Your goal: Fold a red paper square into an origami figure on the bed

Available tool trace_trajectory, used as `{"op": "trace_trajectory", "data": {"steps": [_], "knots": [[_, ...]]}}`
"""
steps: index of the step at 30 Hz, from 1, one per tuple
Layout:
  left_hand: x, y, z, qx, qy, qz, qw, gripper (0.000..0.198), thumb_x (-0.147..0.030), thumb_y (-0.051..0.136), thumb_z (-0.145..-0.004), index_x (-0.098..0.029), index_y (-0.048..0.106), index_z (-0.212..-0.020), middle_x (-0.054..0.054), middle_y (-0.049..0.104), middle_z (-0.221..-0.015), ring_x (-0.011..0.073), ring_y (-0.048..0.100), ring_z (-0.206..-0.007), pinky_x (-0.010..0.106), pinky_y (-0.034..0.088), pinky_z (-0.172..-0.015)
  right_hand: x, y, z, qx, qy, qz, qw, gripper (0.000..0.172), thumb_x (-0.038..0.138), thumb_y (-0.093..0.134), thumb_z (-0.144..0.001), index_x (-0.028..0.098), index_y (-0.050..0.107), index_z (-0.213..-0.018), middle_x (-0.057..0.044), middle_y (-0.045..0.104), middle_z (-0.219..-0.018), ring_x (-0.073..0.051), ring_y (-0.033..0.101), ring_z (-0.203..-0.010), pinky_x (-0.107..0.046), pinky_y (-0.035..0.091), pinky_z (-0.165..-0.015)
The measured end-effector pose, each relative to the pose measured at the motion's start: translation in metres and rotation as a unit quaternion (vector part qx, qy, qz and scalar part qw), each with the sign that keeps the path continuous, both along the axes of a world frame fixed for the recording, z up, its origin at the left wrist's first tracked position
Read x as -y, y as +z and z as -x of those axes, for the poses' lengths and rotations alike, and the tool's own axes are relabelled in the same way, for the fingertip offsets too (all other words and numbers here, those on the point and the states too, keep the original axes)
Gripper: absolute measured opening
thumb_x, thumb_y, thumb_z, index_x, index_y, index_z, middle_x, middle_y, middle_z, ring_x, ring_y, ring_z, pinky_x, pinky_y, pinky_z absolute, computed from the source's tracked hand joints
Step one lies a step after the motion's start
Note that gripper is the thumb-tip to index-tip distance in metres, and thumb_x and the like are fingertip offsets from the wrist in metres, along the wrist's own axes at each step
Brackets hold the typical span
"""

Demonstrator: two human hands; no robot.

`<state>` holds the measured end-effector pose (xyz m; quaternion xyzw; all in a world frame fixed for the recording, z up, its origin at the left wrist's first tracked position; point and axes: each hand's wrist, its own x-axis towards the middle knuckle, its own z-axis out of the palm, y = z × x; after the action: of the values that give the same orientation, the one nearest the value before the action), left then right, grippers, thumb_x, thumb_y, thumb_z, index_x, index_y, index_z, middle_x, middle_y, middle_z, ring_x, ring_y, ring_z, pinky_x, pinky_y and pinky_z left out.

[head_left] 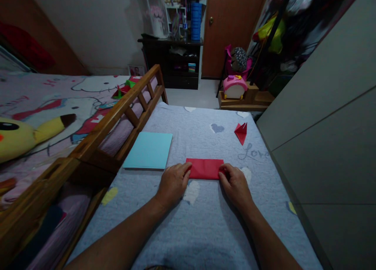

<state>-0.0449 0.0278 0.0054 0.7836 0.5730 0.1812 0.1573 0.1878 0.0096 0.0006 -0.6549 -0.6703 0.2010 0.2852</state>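
A red sheet of paper [205, 169], folded into a long rectangle, lies on the light blue bedspread in front of me. My left hand [175, 180] pinches its left end between thumb and fingers. At the opposite end, my right hand [235, 180] grips the paper the same way. To the left of my left hand rests a stack of light blue square paper [149, 150]. Farther off on the right sits a small folded red paper piece [241, 133] with pointed tips.
A wooden bed rail [117, 113] runs along the left, with a yellow plush toy [26, 137] and red-green folded paper [123, 90] beyond it. Pale cabinet panels [329, 125] border the right. A dark shelf [176, 62] and a pink toy case [235, 87] stand past the bed's far edge.
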Motion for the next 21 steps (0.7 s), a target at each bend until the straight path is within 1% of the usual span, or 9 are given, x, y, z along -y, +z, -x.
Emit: {"op": "trace_trajectory", "data": {"steps": [4,8,15,21], "knots": [[-0.0012,0.0005,-0.0003,-0.017,0.003,0.001,1.000,0.028,-0.019,0.052,-0.096,-0.020,0.065,-0.121,0.008,0.073,-0.107,0.0213,0.068,-0.098,0.035,0.051,-0.089,-0.0016,-0.0011,0.0014,0.009,-0.003,-0.005,1.000,0.021,0.026,0.050,-0.088,0.018,0.066,-0.099,-0.010,0.070,-0.090,-0.025,0.061,-0.084,-0.035,0.042,-0.078],[-0.0015,0.0012,-0.0007,-0.032,0.003,0.007,0.999,0.028,-0.020,0.051,-0.097,-0.020,0.065,-0.121,0.007,0.073,-0.106,0.0218,0.068,-0.097,0.035,0.050,-0.089,-0.0031,0.0004,0.0022,0.034,-0.001,0.002,0.999,0.019,0.025,0.050,-0.088,0.018,0.066,-0.096,-0.009,0.071,-0.089,-0.025,0.062,-0.084,-0.035,0.042,-0.078],[-0.0003,0.0070,-0.0028,-0.075,-0.001,0.029,0.997,0.031,-0.018,0.050,-0.096,-0.022,0.063,-0.124,0.007,0.071,-0.101,0.0209,0.066,-0.093,0.033,0.048,-0.085,-0.0045,0.0039,0.0038,0.051,0.001,0.016,0.999,0.017,0.024,0.050,-0.088,0.018,0.066,-0.092,-0.008,0.070,-0.087,-0.024,0.063,-0.084,-0.034,0.041,-0.078],[0.0003,0.0088,-0.0050,-0.105,-0.003,0.030,0.994,0.028,-0.020,0.049,-0.097,-0.023,0.064,-0.120,0.005,0.069,-0.096,0.0215,0.065,-0.088,0.034,0.046,-0.081,-0.0044,0.0024,0.0037,0.063,0.001,0.012,0.998,0.017,0.023,0.051,-0.087,0.018,0.066,-0.094,-0.008,0.071,-0.087,-0.024,0.063,-0.085,-0.034,0.042,-0.079]]}}
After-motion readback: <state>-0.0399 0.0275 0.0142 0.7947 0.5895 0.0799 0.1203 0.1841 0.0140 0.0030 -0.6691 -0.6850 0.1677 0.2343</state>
